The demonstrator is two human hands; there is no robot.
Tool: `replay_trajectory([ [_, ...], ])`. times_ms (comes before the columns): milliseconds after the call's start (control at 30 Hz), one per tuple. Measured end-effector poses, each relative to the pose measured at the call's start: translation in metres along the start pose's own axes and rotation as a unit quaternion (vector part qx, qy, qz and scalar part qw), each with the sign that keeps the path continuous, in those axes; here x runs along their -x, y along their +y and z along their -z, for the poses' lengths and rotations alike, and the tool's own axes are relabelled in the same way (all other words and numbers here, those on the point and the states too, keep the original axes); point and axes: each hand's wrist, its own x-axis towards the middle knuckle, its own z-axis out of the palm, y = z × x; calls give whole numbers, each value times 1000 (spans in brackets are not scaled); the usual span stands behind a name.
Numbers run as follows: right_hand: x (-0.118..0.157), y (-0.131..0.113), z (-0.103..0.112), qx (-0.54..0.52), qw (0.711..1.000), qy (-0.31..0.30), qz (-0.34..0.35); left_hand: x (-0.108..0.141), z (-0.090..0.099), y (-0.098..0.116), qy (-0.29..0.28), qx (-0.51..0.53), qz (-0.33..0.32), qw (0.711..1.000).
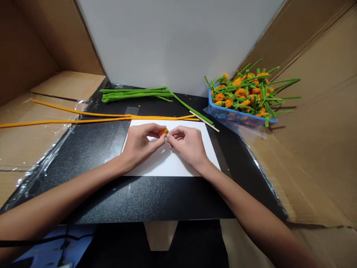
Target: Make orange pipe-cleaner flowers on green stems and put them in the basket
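A small orange pipe-cleaner flower (163,132) with a bit of green sits pinched in my left hand (142,141), between thumb and fingers. My right hand (188,143) meets it from the other side, thumb and fingertips pressed together at the flower's green part; exactly what they grip is too small to make out. Both hands are above a white sheet (156,167). Just beyond them lie long orange pipe cleaners (106,116), stretching off to the left.
Green pipe cleaners (134,93) lie in a bundle at the back. A pale wooden stick (205,121) rests beside two angled green ones. At right, a blue basket (237,114) overflows with orange flowers on green stems. Cardboard walls (320,130) flank the black table (156,201).
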Motion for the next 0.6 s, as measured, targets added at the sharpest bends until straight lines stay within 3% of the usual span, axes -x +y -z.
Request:
replay_trajectory([
  [67, 3, -1, 0, 138, 984, 2, 113, -1, 0, 4, 0, 8, 29, 1000],
  [167, 4, 1, -1, 303, 923, -76, 225, -7, 4, 6, -47, -30, 75, 996],
  [233, 3, 4, -1, 343, 894, -136, 256, -12, 9, 4, -85, -60, 94, 990],
  [300, 1, 7, -2, 311, 905, -146, 253, -17, 12, 1, -108, -58, 98, 988],
  [367, -2, 9, -1, 212, 952, -101, 198, -20, 15, -3, -107, -34, 98, 989],
  [433, -6, 11, 2, 52, 994, -58, 76, -22, 16, -7, -93, -12, 104, 990],
  [467, -8, 11, 5, -36, 998, -54, 0, -22, 16, -9, -86, -6, 106, 991],
  [533, -11, 12, 11, -186, 969, -87, -141, -23, 17, -11, -82, -5, 99, 992],
  [600, -14, 12, 17, -271, 927, -129, -225, -23, 16, -12, -89, -9, 83, 993],
])
